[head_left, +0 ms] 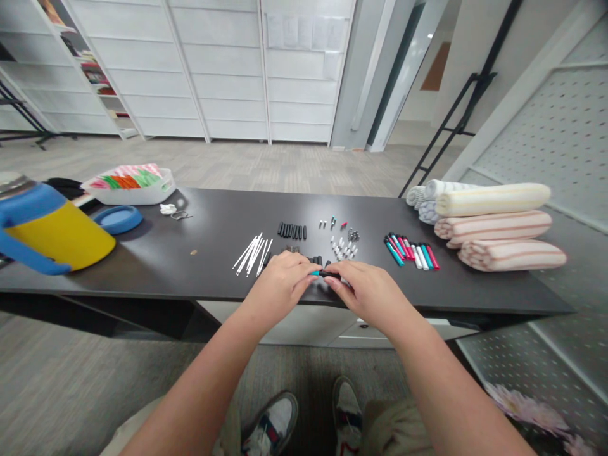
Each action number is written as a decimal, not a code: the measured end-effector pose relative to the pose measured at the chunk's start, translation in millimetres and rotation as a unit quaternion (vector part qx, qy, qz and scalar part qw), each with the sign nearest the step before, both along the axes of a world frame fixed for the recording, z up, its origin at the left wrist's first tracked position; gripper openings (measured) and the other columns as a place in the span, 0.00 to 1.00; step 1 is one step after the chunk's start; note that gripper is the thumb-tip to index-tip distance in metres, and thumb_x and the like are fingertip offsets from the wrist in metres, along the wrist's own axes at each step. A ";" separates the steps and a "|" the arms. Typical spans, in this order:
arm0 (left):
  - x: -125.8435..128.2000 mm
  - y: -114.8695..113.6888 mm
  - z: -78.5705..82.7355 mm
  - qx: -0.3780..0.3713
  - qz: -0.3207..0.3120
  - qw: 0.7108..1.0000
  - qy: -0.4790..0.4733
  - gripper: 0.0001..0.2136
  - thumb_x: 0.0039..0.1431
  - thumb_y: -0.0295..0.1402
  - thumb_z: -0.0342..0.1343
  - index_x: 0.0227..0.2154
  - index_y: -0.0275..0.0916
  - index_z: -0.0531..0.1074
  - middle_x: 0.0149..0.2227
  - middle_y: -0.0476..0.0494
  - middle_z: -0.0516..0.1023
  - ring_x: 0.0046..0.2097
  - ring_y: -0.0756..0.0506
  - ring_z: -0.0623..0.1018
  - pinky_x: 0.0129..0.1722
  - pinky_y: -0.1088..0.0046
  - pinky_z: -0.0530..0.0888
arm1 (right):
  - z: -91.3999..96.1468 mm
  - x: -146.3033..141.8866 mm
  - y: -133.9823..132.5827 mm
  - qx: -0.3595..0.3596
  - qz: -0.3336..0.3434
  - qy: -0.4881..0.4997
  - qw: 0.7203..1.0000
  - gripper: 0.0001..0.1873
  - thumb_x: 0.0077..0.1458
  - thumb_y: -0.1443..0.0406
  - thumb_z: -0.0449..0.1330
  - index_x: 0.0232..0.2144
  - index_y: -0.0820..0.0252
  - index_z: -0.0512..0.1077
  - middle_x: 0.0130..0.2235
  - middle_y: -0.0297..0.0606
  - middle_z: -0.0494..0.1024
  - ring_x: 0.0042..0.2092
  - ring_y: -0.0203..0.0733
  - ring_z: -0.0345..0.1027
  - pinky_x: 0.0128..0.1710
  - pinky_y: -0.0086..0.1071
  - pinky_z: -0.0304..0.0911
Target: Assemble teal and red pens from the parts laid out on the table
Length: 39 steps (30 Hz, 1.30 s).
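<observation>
A pen (327,273) with a teal end and a black end lies level between my hands, just over the front of the dark table (213,221). My left hand (284,278) pinches its teal end, while the fingers of my right hand (365,288) are closed on the black end. White thin sticks like pen refills (251,253) are spread left of my left hand. Beyond my hands lie a row of black tubes (292,231) and small white pieces (344,249). Small metal pieces (353,235) sit beside the white ones. My fingers partly cover more black pieces (315,260).
Teal, red and white barrels (412,251) lie to the right, near rolled towels (498,221). A blue and yellow jug (57,228), a blue lid (118,219) and a white basket (137,193) with colourful contents stand at the left. White cabinets (223,76) line the far wall.
</observation>
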State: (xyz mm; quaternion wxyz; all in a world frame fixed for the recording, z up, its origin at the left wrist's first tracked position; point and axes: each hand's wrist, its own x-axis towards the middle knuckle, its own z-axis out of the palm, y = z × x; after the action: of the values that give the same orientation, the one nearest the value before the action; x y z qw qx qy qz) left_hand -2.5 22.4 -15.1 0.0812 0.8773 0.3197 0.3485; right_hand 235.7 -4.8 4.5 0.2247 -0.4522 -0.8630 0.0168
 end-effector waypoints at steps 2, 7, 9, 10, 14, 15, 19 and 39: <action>-0.1 0.4 -0.7 0.004 0.002 1.000 0.000 0.10 0.73 0.31 0.56 0.52 0.41 0.79 0.47 0.39 0.82 0.48 0.41 0.77 0.50 0.57 0.74 | -0.5 -0.6 0.0 -0.003 0.003 0.009 1.000 0.10 0.71 0.61 0.59 0.52 0.56 0.74 0.47 0.41 0.85 0.45 0.46 0.80 0.44 0.36 0.69; 0.8 -0.4 0.0 0.014 0.005 1.000 -0.003 0.11 0.73 0.33 0.56 0.53 0.40 0.78 0.49 0.39 0.84 0.50 0.40 0.79 0.52 0.55 0.74 | -2.0 -1.3 0.5 0.016 0.000 0.004 1.000 0.09 0.73 0.63 0.56 0.48 0.56 0.75 0.46 0.41 0.85 0.45 0.46 0.80 0.43 0.36 0.69; 1.5 -1.5 1.4 0.017 0.009 1.000 -0.001 0.12 0.73 0.33 0.56 0.54 0.40 0.77 0.50 0.38 0.84 0.51 0.39 0.80 0.52 0.55 0.74 | -2.9 -1.3 0.4 0.026 0.000 0.007 1.000 0.09 0.73 0.62 0.56 0.47 0.56 0.76 0.46 0.42 0.85 0.45 0.46 0.80 0.44 0.36 0.69; 1.9 -2.1 2.0 0.018 0.011 1.000 0.002 0.11 0.73 0.33 0.55 0.54 0.39 0.77 0.49 0.39 0.84 0.50 0.39 0.80 0.52 0.55 0.74 | -3.2 -1.2 0.2 0.030 0.002 0.008 1.000 0.09 0.73 0.62 0.56 0.47 0.56 0.76 0.45 0.42 0.85 0.45 0.46 0.80 0.44 0.36 0.69; 2.3 -4.0 2.3 0.029 0.017 0.999 0.016 0.08 0.73 0.33 0.55 0.48 0.40 0.78 0.46 0.41 0.85 0.48 0.40 0.80 0.52 0.56 0.72 | -3.2 -1.8 -0.9 0.036 0.003 0.008 0.999 0.09 0.73 0.62 0.56 0.46 0.57 0.75 0.43 0.41 0.85 0.43 0.46 0.79 0.42 0.36 0.68; 2.3 -4.5 2.1 0.032 0.020 0.999 0.016 0.07 0.73 0.33 0.56 0.47 0.40 0.78 0.46 0.42 0.84 0.49 0.41 0.80 0.52 0.56 0.72 | -2.9 -2.2 -1.2 0.037 0.004 0.008 0.999 0.09 0.73 0.62 0.55 0.45 0.57 0.75 0.42 0.40 0.85 0.42 0.46 0.79 0.41 0.36 0.68; 3.5 -7.6 2.6 0.042 0.035 0.998 0.018 0.08 0.72 0.35 0.58 0.49 0.40 0.76 0.49 0.41 0.84 0.51 0.40 0.79 0.55 0.56 0.71 | -2.3 -4.1 -2.2 0.051 0.006 0.011 0.999 0.10 0.74 0.62 0.55 0.45 0.57 0.75 0.41 0.40 0.84 0.42 0.45 0.78 0.41 0.35 0.66; 4.2 -19.2 -2.0 0.216 0.071 0.974 -0.004 0.05 0.70 0.26 0.59 0.45 0.40 0.75 0.45 0.45 0.86 0.44 0.43 0.79 0.48 0.60 0.68 | 2.3 -14.9 -8.5 0.044 -0.007 0.025 0.999 0.11 0.74 0.62 0.55 0.43 0.58 0.77 0.40 0.41 0.85 0.41 0.43 0.78 0.41 0.33 0.64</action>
State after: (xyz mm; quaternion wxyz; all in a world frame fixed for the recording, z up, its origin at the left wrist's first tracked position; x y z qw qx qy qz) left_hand 1.7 3.1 -17.1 -0.1341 0.8475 0.2981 0.4182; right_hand 220.8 -13.4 6.7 0.2659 -0.4474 -0.8538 -0.0119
